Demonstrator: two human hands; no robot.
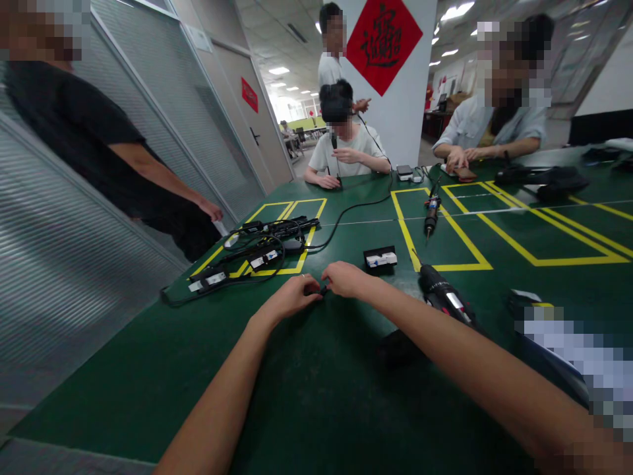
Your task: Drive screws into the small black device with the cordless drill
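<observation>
Forearms (pixel 232 376), both bare, stretch forward from the lower edge over a dark green, smooth tabletop (pixel 306 402), converging until the two hands nearly meet. The left hand (pixel 295 293), with a thin ring on one finger, comes in from the left with its back up and fingers bent inward. The right hand (pixel 346 280) reaches across from the right, wrist arched, fingers pointing down and toward the left one.

Each grip is mostly closed, thumb and fingers drawn near one another, with the fingertips at a small, dark, narrow piece (pixel 323 290). Which hand has firm hold of it, I cannot tell. The piece sits between the two sets of fingertips, close above or on the tabletop; fingers hide much of it, and its exact shape is too small to make out.

Just beyond the right hand stands a small black block with a white front (pixel 380 258). A black handheld power driver (pixel 440 289) lies farther right, partly behind the right forearm, its thin bit pointing away.
</observation>
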